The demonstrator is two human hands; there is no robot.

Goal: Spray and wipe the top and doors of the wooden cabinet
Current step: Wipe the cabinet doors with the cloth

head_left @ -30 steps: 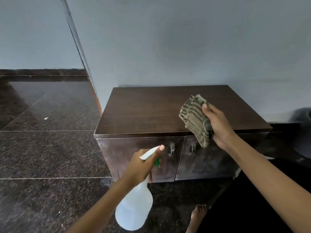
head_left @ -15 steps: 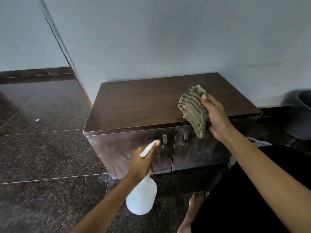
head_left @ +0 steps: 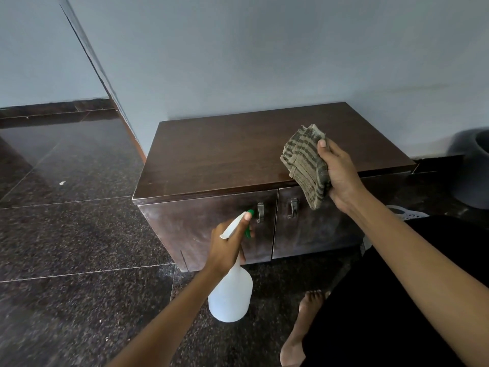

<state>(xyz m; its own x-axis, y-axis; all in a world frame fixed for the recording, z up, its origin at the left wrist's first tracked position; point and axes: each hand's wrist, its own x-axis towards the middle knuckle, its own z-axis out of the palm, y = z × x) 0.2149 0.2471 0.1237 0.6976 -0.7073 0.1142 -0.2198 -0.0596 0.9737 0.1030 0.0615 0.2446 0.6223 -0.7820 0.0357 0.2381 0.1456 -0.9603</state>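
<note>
A: Where the pale wall (head_left: 264, 54) meets the floor (head_left: 66, 234), what stands there?

B: A dark wood-grain cabinet (head_left: 225, 154), flat top, two dusty doors with metal handles (head_left: 260, 212), on polished speckled stone tiles. A grey bin (head_left: 476, 168) sits far right.

A: And the hands? Any writing?

B: No writing readable. The left hand (head_left: 227, 247) is wrapped round a white plastic bottle (head_left: 230, 295) before the left door, forefinger along its top. The right hand (head_left: 341, 173) pinches a folded striped cloth (head_left: 304, 165) over the top's right front edge.

One head-worn view — looking forward and down, close above the cabinet (head_left: 264, 149) front.
</note>
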